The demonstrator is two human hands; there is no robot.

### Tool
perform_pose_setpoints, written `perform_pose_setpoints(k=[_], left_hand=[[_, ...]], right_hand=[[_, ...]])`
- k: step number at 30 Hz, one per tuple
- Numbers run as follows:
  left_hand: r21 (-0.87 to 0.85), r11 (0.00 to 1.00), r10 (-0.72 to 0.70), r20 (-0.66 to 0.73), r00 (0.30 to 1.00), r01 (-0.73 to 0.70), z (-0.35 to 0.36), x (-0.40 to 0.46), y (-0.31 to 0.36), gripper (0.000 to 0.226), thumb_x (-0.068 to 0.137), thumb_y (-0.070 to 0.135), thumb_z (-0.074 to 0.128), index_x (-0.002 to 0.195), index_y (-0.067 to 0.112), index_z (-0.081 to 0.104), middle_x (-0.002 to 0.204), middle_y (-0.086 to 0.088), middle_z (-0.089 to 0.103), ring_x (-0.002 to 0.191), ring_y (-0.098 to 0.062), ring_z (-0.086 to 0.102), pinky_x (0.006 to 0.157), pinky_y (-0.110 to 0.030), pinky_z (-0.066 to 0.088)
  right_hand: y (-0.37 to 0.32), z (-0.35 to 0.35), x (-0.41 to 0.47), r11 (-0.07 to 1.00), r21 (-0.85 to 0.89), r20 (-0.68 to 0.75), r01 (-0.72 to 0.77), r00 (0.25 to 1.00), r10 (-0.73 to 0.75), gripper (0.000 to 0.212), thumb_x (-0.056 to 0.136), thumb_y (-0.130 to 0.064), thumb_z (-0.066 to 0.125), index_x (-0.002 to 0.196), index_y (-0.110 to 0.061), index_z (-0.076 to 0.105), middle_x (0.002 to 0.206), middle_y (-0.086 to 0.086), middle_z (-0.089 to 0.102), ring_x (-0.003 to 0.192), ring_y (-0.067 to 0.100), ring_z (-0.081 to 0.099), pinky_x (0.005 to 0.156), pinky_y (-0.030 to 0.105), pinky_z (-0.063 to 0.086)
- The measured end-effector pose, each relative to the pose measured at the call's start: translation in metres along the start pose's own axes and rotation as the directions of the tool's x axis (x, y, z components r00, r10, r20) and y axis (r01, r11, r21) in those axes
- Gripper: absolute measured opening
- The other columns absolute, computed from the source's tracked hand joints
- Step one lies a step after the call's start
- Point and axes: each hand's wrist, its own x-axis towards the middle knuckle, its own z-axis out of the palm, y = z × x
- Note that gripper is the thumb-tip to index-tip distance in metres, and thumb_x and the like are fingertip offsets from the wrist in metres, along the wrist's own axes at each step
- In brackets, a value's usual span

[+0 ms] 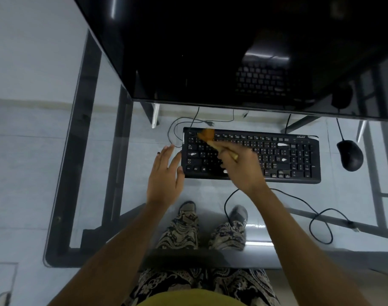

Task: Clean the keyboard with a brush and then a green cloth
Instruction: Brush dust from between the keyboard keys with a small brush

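Note:
A black keyboard (pixel 299 157) lies on a glass desk (pixel 104 133), in front of a dark monitor. My right hand (pixel 241 166) is over the keyboard's left half, shut on a wooden-handled brush (pixel 207 135). The blurred orange bristles touch the top-left key rows. My left hand (pixel 165 175) rests flat at the keyboard's left edge, fingers apart, thumb against the keyboard's side. No green cloth is in view.
A large black monitor (pixel 232 51) fills the top of the view. A black mouse (pixel 350 155) sits right of the keyboard, its cable looping over the glass. Behind the keyboard lie cables. My legs and shoes show through the glass.

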Motion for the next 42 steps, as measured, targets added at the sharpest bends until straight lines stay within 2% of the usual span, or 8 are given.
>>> perform_pose_setpoints(k=[13, 17, 22, 26, 31, 36, 40, 42], left_hand=[[0.002, 1.000, 0.006, -0.003, 1.000, -0.006, 0.000, 0.001, 0.002, 0.045, 0.095, 0.024, 0.038, 0.136, 0.009, 0.050, 0.148, -0.014, 0.041, 0.143, -0.027, 0.028, 0.116, -0.044, 0.026], [0.011, 1.000, 0.004, 0.006, 1.000, -0.004, 0.001, -0.002, 0.002, 0.044, 0.095, 0.023, 0.040, 0.136, 0.009, 0.049, 0.148, -0.014, 0.041, 0.143, -0.027, 0.028, 0.117, -0.044, 0.026], [0.019, 1.000, 0.004, 0.007, 1.000, -0.004, -0.002, -0.001, 0.002, 0.045, 0.095, 0.024, 0.039, 0.136, 0.008, 0.050, 0.147, -0.015, 0.042, 0.142, -0.029, 0.030, 0.115, -0.046, 0.029], [0.001, 1.000, 0.004, 0.006, 1.000, -0.004, 0.000, -0.001, 0.004, 0.045, 0.095, 0.025, 0.039, 0.136, 0.008, 0.050, 0.148, -0.014, 0.041, 0.142, -0.028, 0.029, 0.115, -0.047, 0.029], [0.008, 1.000, 0.012, 0.022, 1.000, -0.013, 0.000, 0.002, 0.004, 0.045, 0.096, 0.025, 0.037, 0.136, 0.008, 0.049, 0.149, -0.014, 0.040, 0.143, -0.027, 0.027, 0.116, -0.047, 0.027], [-0.004, 1.000, 0.000, 0.020, 1.000, 0.000, 0.001, 0.001, 0.006, 0.050, 0.095, 0.028, 0.036, 0.139, 0.007, 0.044, 0.149, -0.013, 0.039, 0.143, -0.026, 0.027, 0.116, -0.050, 0.026], [0.068, 0.995, -0.063, -0.066, 0.996, 0.068, 0.000, 0.004, 0.018, 0.052, 0.093, 0.026, 0.036, 0.141, 0.006, 0.039, 0.150, -0.015, 0.036, 0.143, -0.029, 0.025, 0.119, -0.051, 0.006], [0.092, 0.994, -0.043, -0.080, 0.996, 0.051, 0.001, 0.008, 0.032, 0.050, 0.094, 0.024, 0.034, 0.142, 0.008, 0.039, 0.151, -0.014, 0.034, 0.145, -0.029, 0.022, 0.118, -0.053, 0.000]], right_hand=[[0.011, -0.010, 0.019, 0.969, -0.178, -0.388, -0.172, 0.917, 0.092, 0.030, 0.094, -0.010, 0.047, 0.116, -0.010, 0.067, 0.067, 0.003, 0.061, 0.042, 0.003, 0.043, 0.037, 0.010, 0.029], [0.004, -0.004, -0.009, 0.967, -0.232, -0.031, 0.107, 0.993, -0.117, 0.027, 0.092, -0.009, 0.053, 0.112, -0.012, 0.069, 0.081, -0.001, 0.068, 0.041, -0.002, 0.047, 0.041, 0.006, 0.034], [0.020, -0.029, -0.002, 0.972, -0.130, -0.397, -0.197, 0.908, 0.131, 0.032, 0.093, -0.010, 0.046, 0.116, -0.012, 0.068, 0.067, 0.003, 0.064, 0.043, 0.007, 0.046, 0.039, 0.016, 0.034], [0.012, -0.025, -0.015, 0.987, 0.091, 0.019, -0.133, 0.991, 0.132, 0.026, 0.095, -0.012, 0.051, 0.109, -0.019, 0.072, 0.080, -0.002, 0.073, 0.061, 0.024, 0.064, 0.055, 0.037, 0.055], [0.038, -0.056, -0.003, 0.964, 0.102, -0.405, -0.247, 0.874, 0.267, 0.025, 0.098, -0.020, 0.048, 0.114, -0.017, 0.068, 0.080, 0.004, 0.070, 0.055, 0.010, 0.056, 0.048, 0.021, 0.044], [0.022, -0.060, -0.016, 0.995, 0.045, -0.024, -0.091, 0.995, 0.092, 0.025, 0.097, -0.015, 0.053, 0.101, -0.034, 0.068, 0.074, -0.007, 0.069, 0.062, 0.014, 0.065, 0.053, 0.023, 0.053], [0.042, -0.077, -0.004, 0.983, -0.105, -0.320, -0.152, 0.941, 0.111, 0.022, 0.097, -0.020, 0.052, 0.110, -0.017, 0.070, 0.071, 0.002, 0.066, 0.054, 0.016, 0.057, 0.050, 0.029, 0.044], [0.041, -0.078, -0.005, 0.985, -0.136, -0.185, -0.107, 0.979, 0.081, 0.022, 0.093, -0.018, 0.055, 0.106, -0.019, 0.073, 0.076, -0.001, 0.070, 0.055, 0.012, 0.058, 0.053, 0.027, 0.046]])
